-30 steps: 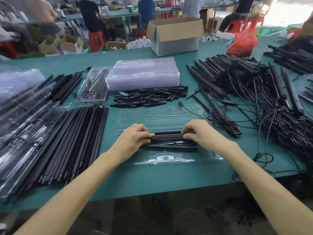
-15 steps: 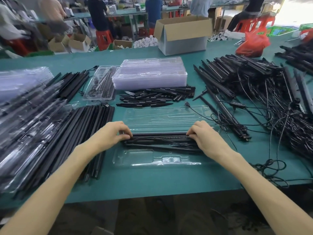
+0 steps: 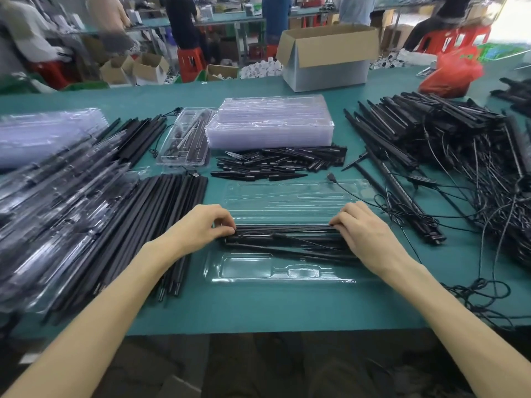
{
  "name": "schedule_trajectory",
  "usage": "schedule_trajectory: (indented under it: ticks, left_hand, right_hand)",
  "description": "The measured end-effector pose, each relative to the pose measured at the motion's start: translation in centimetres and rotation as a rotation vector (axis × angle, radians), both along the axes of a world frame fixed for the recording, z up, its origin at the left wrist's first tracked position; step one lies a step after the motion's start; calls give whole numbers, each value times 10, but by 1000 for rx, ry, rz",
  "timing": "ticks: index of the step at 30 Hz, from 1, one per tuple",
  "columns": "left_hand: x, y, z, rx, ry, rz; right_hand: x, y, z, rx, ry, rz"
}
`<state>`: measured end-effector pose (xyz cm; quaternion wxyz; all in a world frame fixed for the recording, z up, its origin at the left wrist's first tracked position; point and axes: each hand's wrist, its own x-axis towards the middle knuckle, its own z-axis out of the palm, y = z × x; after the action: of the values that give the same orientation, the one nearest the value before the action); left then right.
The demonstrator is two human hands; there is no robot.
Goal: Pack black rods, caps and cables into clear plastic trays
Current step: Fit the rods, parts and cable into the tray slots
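The left hand [image 3: 201, 228] and right hand [image 3: 365, 234], well apart, each grip an end of the rods [image 3: 287, 239] lying in the open tray [image 3: 287, 196] on the tabletop [image 3: 258, 305]. Its near pocket [image 3: 247, 267] looks empty; caps [image 3: 275, 165], cabled rods [image 3: 416, 133] and spare trays [image 3: 270, 122] wait, so much remains

I'm looking into a factory packing floor: long green worktables [image 3: 258, 305], workers on red stools [image 3: 191, 63] along the top, open cardboard cartons [image 3: 327, 57], stacked clear trays [image 3: 270, 124].
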<state>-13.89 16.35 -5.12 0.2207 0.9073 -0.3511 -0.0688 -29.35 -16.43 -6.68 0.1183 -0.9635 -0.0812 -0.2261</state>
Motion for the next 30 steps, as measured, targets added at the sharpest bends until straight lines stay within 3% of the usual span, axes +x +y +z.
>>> schedule_trajectory:
  ticks: [10,30]
  left_hand:
    - [-3,0,3,-126,-149,40]
    - [-1,-15,31,-273,-107,85]
  right_hand:
    - [4,1,-6,11,-59,-30]
    - [7,-4,-13,229,-8,-171]
